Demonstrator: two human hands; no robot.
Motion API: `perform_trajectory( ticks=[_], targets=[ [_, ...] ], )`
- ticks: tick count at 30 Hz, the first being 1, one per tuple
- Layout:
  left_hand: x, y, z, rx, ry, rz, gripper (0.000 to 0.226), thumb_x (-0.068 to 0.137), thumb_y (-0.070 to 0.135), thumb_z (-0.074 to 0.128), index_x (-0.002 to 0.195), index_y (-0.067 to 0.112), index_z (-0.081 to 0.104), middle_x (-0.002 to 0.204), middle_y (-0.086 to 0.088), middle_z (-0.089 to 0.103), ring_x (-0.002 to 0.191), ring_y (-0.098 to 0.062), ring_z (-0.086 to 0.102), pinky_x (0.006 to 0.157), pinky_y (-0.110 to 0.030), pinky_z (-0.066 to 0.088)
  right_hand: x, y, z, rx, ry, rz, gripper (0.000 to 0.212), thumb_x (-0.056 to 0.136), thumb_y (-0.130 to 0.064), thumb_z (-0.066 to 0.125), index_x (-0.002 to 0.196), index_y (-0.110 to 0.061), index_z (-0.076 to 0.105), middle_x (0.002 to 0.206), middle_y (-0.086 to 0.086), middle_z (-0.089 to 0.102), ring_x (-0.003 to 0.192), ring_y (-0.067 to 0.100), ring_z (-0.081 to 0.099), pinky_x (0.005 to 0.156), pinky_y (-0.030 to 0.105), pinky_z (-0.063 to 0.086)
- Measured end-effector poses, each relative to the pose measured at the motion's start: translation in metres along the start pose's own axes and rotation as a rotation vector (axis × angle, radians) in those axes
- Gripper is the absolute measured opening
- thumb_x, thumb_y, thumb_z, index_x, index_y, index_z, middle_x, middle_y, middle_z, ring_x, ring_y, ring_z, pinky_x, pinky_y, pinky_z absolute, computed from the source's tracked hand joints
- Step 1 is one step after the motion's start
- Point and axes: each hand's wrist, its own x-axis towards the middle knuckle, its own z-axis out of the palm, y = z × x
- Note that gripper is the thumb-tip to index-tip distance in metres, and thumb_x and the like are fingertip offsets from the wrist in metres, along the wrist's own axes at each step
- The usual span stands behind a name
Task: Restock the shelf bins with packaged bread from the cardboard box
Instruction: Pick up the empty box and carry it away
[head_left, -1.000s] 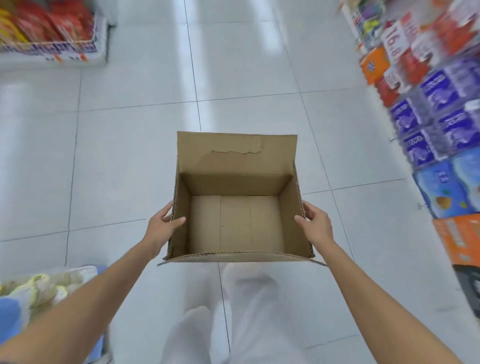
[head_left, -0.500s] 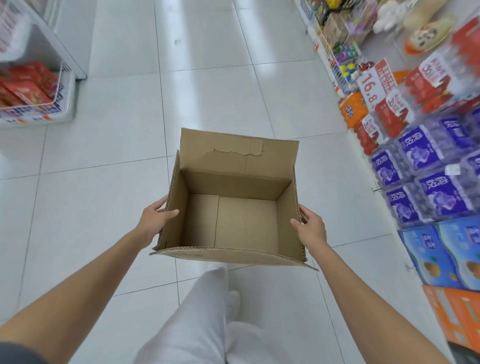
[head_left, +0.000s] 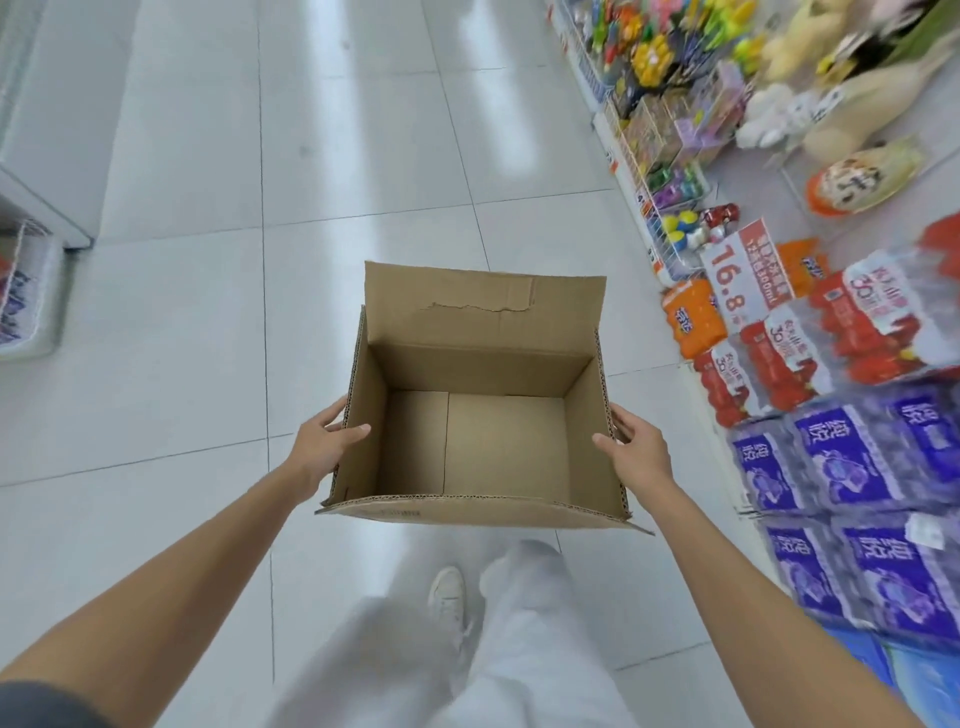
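Note:
I hold an open brown cardboard box (head_left: 483, 452) in front of me above the tiled aisle floor. Nothing lies inside it; its bare bottom shows. My left hand (head_left: 322, 444) grips the box's left wall, thumb inside the rim. My right hand (head_left: 636, 449) grips the right wall the same way. The far flap stands up, with a torn strip across it. No packaged bread is in view.
Stacked bottled-drink packs (head_left: 852, 467) in purple, red and orange line the floor on the right, with a 16.8 price sign (head_left: 743, 275). Toy racks (head_left: 665, 135) stand further along. A white shelf unit (head_left: 31, 171) is at the left. My legs in white trousers (head_left: 467, 649) are below.
I have walked forward along the aisle with the box. The drink packs on the right have slid nearer and toy racks have come into view; the snack shelf on the left has dropped back.

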Motion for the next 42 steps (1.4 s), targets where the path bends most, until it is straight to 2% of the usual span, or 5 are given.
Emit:
perform_trajectory(
  ticks=[7, 14, 19, 25, 42],
  targets=[
    [0.147, 0.161, 0.062, 0.023, -0.067, 0.012, 0.058, 0.086, 0.021, 0.073, 0.139, 0.034, 0.052, 0.114, -0.002, 0.072, 0.102, -0.024, 0.069, 0.08, -0.036, 0.055, 0.204, -0.086, -0.04, 0.027, -0.022, 0.001, 0.059, 0.084, -0.023, 0.073, 0.139, -0.027, 0.051, 0.136, -0.008, 0.058, 0.125, 0.012, 0.054, 0.11, 0.04, 0.04],
    [0.273, 0.348, 0.107, 0.015, -0.016, 0.029, 0.053, 0.089, 0.021, 0.071, 0.136, 0.034, 0.053, 0.111, 0.0, 0.072, 0.102, -0.022, 0.068, 0.09, -0.038, 0.054, 0.408, -0.207, -0.08, 0.037, -0.09, -0.037, 0.063, 0.083, -0.019, 0.073, 0.141, -0.023, 0.049, 0.14, -0.008, 0.055, 0.129, 0.011, 0.051, 0.112, 0.042, 0.039],
    [0.378, 0.467, 0.127, -0.002, -0.015, 0.059, 0.052, 0.089, 0.028, 0.07, 0.137, 0.035, 0.053, 0.114, 0.001, 0.072, 0.102, -0.02, 0.069, 0.078, -0.032, 0.055, 0.552, -0.307, -0.085, -0.006, -0.072, -0.074, 0.062, 0.084, -0.021, 0.074, 0.141, -0.027, 0.05, 0.138, -0.009, 0.056, 0.126, 0.012, 0.054, 0.107, 0.039, 0.043],
    [0.539, 0.607, 0.142, -0.033, -0.015, 0.052, 0.056, 0.088, 0.028, 0.072, 0.139, 0.035, 0.051, 0.115, -0.002, 0.072, 0.107, -0.024, 0.068, 0.095, -0.045, 0.053, 0.741, -0.421, -0.073, -0.041, -0.055, -0.095, 0.06, 0.084, -0.021, 0.074, 0.139, -0.027, 0.051, 0.136, -0.009, 0.058, 0.123, 0.011, 0.056, 0.105, 0.039, 0.044],
    [0.949, 1.044, 0.184, 0.011, -0.004, 0.062, 0.053, 0.088, 0.031, 0.071, 0.137, 0.043, 0.052, 0.119, 0.0, 0.07, 0.106, -0.023, 0.068, 0.096, -0.048, 0.053, 1.236, -0.748, -0.068, -0.021, -0.057, -0.072, 0.063, 0.084, -0.018, 0.072, 0.143, -0.022, 0.048, 0.141, -0.004, 0.054, 0.126, 0.014, 0.053, 0.108, 0.039, 0.042]
  ],
)
